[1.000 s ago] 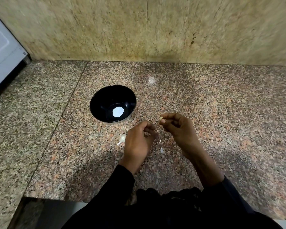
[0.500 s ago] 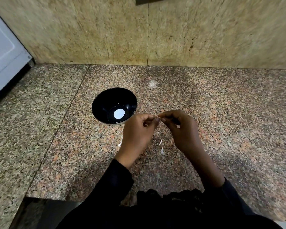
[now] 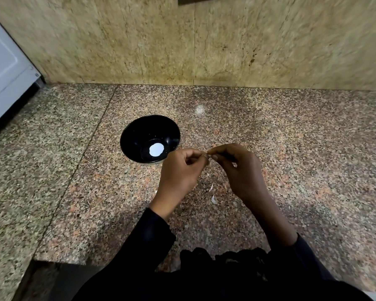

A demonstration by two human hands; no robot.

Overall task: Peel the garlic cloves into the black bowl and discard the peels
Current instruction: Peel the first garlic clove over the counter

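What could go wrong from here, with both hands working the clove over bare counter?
Both hands, left hand and right hand, pinch the garlic clove beside the black bowl, not over it; a slip likely drops it on the counter. Peel scraps lie loose there and could scatter.

Speckled pink-and-grey granite counter [image 3: 291, 148], polished, with a seam running from the back edge down toward the left front. Black bowl [image 3: 139, 135] standing on it left of centre, a bright white reflection at its bottom. Small white scraps of garlic peel [image 3: 213, 195] lying on the stone nearer the front edge, apart from the bowl. Pale smudge [image 3: 199, 109] on the surface behind the bowl, to its right
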